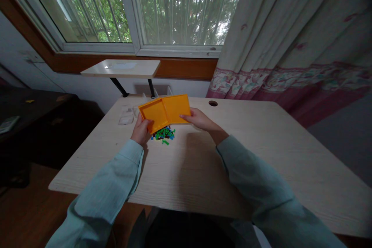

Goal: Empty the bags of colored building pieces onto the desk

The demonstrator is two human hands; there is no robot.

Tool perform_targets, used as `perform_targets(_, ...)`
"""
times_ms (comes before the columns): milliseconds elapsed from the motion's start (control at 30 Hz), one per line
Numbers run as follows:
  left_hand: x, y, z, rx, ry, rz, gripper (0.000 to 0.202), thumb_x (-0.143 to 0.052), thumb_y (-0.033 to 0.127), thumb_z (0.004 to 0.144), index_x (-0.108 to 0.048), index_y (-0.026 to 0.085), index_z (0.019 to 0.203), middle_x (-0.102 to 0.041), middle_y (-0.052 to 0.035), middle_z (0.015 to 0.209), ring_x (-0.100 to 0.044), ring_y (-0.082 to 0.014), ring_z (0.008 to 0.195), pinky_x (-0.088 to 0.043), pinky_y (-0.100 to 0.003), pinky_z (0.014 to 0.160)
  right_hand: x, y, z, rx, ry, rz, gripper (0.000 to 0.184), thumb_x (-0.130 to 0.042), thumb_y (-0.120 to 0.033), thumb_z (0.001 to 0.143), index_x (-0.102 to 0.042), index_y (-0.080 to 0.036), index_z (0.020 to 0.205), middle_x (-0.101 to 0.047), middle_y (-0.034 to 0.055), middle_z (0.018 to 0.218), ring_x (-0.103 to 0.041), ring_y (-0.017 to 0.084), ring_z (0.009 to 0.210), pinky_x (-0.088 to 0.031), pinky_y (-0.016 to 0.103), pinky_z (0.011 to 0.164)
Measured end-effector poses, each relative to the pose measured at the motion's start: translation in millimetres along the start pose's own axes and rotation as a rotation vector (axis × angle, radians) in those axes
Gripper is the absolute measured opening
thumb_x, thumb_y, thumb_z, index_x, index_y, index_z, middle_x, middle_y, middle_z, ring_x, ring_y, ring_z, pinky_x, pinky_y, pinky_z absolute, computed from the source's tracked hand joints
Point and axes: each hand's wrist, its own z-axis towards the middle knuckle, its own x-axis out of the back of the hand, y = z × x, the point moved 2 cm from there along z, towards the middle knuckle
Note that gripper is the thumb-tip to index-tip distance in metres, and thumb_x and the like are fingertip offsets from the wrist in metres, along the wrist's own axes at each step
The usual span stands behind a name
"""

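Observation:
An orange hinged box [178, 109] is spread open above the table, its two halves joined along the middle and nothing seen inside. My left hand [141, 128] grips its left half at the lower left corner, thumb over the edge. On the right half, my right hand [198, 117] pinches the lower right edge, thumb in front. Just below the box lies a pile of small green, blue and dark red pieces [164, 134] on the tabletop, its upper part hidden behind the box.
The pale wooden table [162, 180] has a round cable hole [213, 103] near its back edge. A small raised shelf [122, 68] stands at the back left. Clear plastic cases [126, 119] lie below it. A curtain [261, 38] hangs at the right.

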Motion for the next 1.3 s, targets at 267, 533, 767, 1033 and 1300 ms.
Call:
perform_targets(267,0.6,-9,-7,-0.015,-0.002,0.074,0.04,-0.061,0.018,0.065,-0.059,0.019,0.106,-0.069,-0.0037,0.105,-0.064,-0.0232,0.101,-0.048,-0.042,0.097,1,34,-15,-0.036,0.097,-0.055,0.042,-0.074,-0.045,0.066,-0.07,-0.016,0.096,-0.073,0.0078,0.102,-0.067,0.025,0.094,-0.052,0.042,0.09)
perform_targets(533,1.7,-10,-11,-0.06,-0.218,0.258,0.034,-0.07,0.025,0.066,-0.069,0.015,0.099,-0.07,-0.008,0.106,-0.064,-0.027,0.102,-0.048,-0.044,0.097,8,46,-44,0.004,0.186,-0.228,0.031,-0.068,-0.045,0.074,-0.074,-0.018,0.089,-0.075,0.005,0.088,-0.069,0.022,0.081,-0.056,0.037,0.077)
perform_targets(767,-2.1,0,-12,-0.166,-0.3,0.325,0.019,-0.07,0.026,0.069,-0.071,0.016,0.085,-0.069,-0.0114,0.112,-0.061,-0.0284,0.111,-0.043,-0.046,0.103,7,31,-52,0.249,0.039,-0.297,0.031,-0.057,-0.042,0.085,-0.072,-0.025,0.105,-0.071,0.0045,0.112,-0.066,0.023,0.106,-0.049,0.042,0.099)
perform_targets(1033,2.9,-4,-8,-0.175,-0.194,0.389,0.039,-0.073,0.031,0.069,-0.068,0.015,0.105,-0.069,-0.0095,0.111,-0.061,-0.027,0.108,-0.044,-0.044,0.103,7,41,-39,0.138,0.311,-0.294,0.031,-0.062,-0.046,0.08,-0.073,-0.024,0.099,-0.073,0.0036,0.1,-0.068,0.023,0.092,-0.053,0.038,0.087)
perform_targets(1300,9.5,9,-5,-0.31,0.132,0.536,0.041,-0.074,0.037,0.072,-0.06,0.018,0.105,-0.065,-0.0047,0.098,-0.063,-0.0181,0.09,-0.051,-0.029,0.083,5,-10,-22,0.144,0.467,-0.117,0.036,-0.067,-0.05,0.074,-0.067,-0.017,0.089,-0.067,0.0036,0.085,-0.062,0.017,0.076,-0.055,0.029,0.065)
